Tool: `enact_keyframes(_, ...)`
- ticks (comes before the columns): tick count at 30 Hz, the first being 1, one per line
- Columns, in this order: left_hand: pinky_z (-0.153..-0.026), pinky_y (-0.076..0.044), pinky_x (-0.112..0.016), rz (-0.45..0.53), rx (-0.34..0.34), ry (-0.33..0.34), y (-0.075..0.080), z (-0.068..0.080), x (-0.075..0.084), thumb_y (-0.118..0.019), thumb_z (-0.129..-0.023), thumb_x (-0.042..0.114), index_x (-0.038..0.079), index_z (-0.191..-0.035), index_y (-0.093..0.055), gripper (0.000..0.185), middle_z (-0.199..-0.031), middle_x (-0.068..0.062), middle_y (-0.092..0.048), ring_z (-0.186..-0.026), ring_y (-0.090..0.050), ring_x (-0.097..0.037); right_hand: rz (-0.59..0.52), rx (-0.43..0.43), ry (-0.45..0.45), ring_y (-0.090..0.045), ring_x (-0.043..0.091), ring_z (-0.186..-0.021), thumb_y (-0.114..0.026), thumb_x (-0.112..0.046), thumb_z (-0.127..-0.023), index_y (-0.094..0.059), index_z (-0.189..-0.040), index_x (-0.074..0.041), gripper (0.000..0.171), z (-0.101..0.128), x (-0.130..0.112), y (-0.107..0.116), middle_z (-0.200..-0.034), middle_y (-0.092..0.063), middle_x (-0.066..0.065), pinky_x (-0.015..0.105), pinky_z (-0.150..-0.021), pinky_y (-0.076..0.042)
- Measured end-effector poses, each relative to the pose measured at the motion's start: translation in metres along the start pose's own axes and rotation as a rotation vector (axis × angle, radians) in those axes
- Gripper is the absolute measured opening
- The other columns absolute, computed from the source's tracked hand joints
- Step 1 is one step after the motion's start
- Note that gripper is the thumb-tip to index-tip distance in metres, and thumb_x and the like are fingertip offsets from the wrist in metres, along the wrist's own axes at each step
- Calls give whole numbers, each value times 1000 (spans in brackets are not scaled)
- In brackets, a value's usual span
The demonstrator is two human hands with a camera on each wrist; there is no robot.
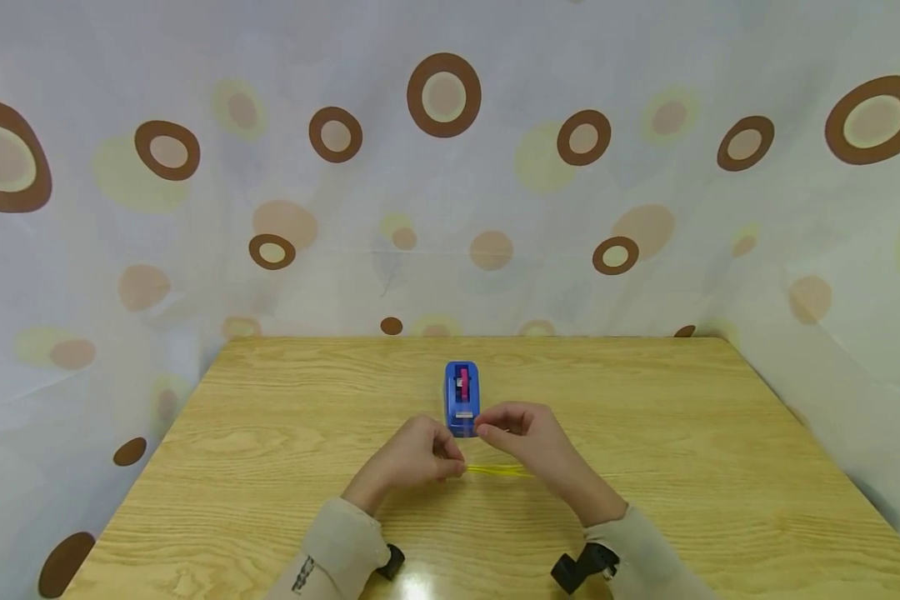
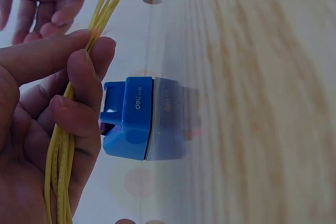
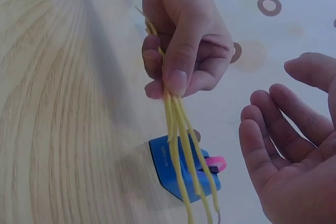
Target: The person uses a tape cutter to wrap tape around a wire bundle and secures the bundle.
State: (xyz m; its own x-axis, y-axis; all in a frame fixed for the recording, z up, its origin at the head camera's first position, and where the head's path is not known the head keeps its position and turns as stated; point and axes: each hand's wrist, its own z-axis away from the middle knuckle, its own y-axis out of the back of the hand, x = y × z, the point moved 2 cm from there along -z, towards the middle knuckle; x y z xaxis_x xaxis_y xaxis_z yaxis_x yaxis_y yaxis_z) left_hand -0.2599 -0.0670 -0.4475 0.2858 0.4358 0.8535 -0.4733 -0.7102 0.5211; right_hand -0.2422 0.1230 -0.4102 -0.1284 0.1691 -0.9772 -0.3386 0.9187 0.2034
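Note:
My left hand (image 1: 420, 454) pinches a bundle of thin yellow wires (image 1: 498, 470) between thumb and fingers. In the left wrist view, the wires (image 2: 62, 166) run along the palm and fan out past the fingertips. Their loose strands (image 3: 181, 145) cross in front of a blue tape dispenser (image 3: 168, 169) in the right wrist view. That dispenser (image 1: 462, 422), with a pink core (image 1: 464, 385), stands just beyond both hands. My right hand (image 1: 532, 433) is by its front end, and in the right wrist view its fingers (image 3: 286, 124) are apart from the thumb, holding nothing.
The wood-grain table (image 1: 307, 392) lies under everything. A pale curtain (image 1: 495, 192) with brown and yellow circles rises behind the far edge and along both sides. Black wrist cameras (image 1: 576, 571) sit at the sleeves.

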Motion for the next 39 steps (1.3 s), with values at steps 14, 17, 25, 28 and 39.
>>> enact_keyframes(14,-47,-47,-27,0,3,-8,1,0,1,-73,-77,13,15,-69,-67,10,-62,2,-63,-53,-56,-12,36,21,-22,-58,22,-87,-66,-24,-84,-65,-101,0,29,-9,20,2,-96,-65,9,34,-77,-48)
enact_keyframes(17,-47,-47,-27,-1,5,-9,1,0,1,-73,-77,14,15,-69,-67,10,-62,3,-63,-53,-56,-12,43,23,-43,-58,23,-85,-64,-18,-86,-64,-101,4,26,-7,15,0,-94,-64,11,38,-78,-48)
enact_keyframes(25,-46,-47,-29,8,6,-1,1,0,1,-73,-78,16,17,-70,-68,9,-63,1,-63,-53,-56,-12,131,8,-91,-58,26,-81,-59,-11,-88,-66,-95,2,16,1,0,-8,-89,-64,14,36,-73,-49)
enact_keyframes(28,-46,-47,-29,9,3,-5,1,0,1,-73,-78,16,17,-70,-68,9,-63,1,-63,-52,-56,-12,152,-19,-105,-58,26,-82,-59,-10,-89,-67,-93,2,15,2,1,-10,-89,-64,14,33,-73,-49)
enact_keyframes(39,-47,-47,-28,8,8,-11,2,0,1,-73,-77,15,15,-71,-67,9,-64,4,-62,-54,-57,-12,229,-66,-84,-56,17,-76,-60,-9,-87,-68,-87,-2,11,4,6,-8,-85,-64,9,34,-72,-47)
